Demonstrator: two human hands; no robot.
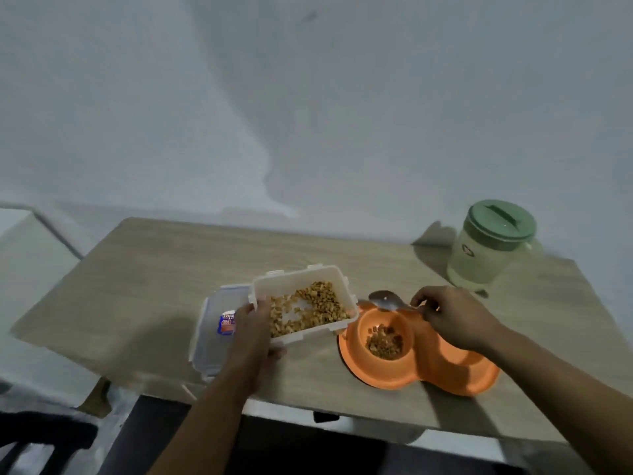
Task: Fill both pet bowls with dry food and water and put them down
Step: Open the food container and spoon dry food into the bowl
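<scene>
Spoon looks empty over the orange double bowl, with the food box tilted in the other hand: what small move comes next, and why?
Probably dip the spoon back into the food box: the right hand holds it empty, the left hand tilts the box toward it, and the orange bowl has only a small heap.

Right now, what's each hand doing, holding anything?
Left hand: grips the food box by its near-left corner, tilted.
Right hand: fingers pinch the spoon handle, over the orange bowl.

I count: 1 double pet bowl (442,365) | 1 food box (305,303) | 1 lid (212,337) | 1 spoon (387,300) | 1 jug (489,245) | 1 table (164,269) | 2 hands: left hand (255,323), right hand (452,313)
</scene>
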